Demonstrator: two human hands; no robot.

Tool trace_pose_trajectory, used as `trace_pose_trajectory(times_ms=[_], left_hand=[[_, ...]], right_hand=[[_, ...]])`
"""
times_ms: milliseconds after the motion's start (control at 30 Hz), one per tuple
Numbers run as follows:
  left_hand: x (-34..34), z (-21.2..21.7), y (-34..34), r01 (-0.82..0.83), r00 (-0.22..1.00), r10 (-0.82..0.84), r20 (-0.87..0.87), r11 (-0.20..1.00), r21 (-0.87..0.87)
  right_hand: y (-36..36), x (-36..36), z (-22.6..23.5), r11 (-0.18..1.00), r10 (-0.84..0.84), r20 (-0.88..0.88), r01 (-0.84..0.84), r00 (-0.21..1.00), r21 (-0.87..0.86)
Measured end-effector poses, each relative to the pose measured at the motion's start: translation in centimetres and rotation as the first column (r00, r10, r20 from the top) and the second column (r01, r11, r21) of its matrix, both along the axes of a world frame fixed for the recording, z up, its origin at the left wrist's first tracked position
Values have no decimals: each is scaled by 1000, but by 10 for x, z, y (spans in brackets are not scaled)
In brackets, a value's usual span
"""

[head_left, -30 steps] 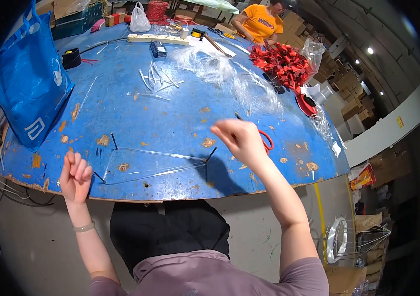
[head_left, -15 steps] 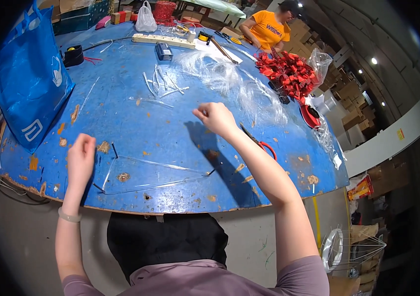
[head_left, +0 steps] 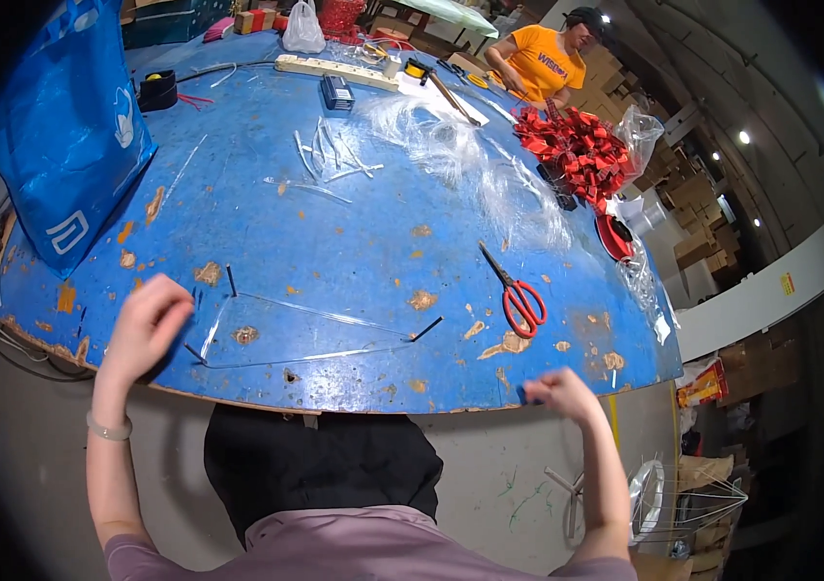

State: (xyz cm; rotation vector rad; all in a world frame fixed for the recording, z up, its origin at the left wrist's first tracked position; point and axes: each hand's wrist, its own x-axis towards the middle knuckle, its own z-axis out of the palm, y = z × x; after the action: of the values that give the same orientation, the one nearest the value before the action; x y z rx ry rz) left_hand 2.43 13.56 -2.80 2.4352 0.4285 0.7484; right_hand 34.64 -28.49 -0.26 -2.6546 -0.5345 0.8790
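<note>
My left hand hovers at the table's near left, beside two upright dark pegs. Its fingers are curled and pressed together; whatever may be between them is too fine to make out. Over the near right table edge, my right hand is closed too, with its grip unclear. Clear plastic strand runs in a long triangle around a rear left peg, a front left peg and a right peg. Red-handled scissors lie above my right hand, blades pointing away.
Short clear strips lie mid-table, with a tangle of clear strand to their right. A blue bag stands left. Red bows and a red spool sit right. A person in orange works at the far side.
My right hand has swung from mid-table toward me and right, to the near edge, uncovering the scissors. My left hand has shifted slightly, with its fingers bent more. The view has turned slightly.
</note>
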Motion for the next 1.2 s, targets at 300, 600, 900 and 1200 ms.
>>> trace_pose_trajectory(times_ms=[300, 600, 900, 1200], left_hand=[[80, 35, -164, 717, 693, -595, 406, 627, -306], [104, -95, -496, 640, -192, -783, 592, -557, -529], [57, -49, -197, 176, 340, -637, 692, -679, -712], [-19, -20, -99, 388, 540, -819, 192, 40, -921]], right_hand=[[-221, -165, -57, 774, -598, -296, 633, 745, 28], [-196, -222, 19, 813, -461, -413, 560, 785, 157], [-201, -137, 22, 925, -154, -336, 255, 929, 281], [-90, -84, 19, 936, 148, -191, -75, 970, 344]])
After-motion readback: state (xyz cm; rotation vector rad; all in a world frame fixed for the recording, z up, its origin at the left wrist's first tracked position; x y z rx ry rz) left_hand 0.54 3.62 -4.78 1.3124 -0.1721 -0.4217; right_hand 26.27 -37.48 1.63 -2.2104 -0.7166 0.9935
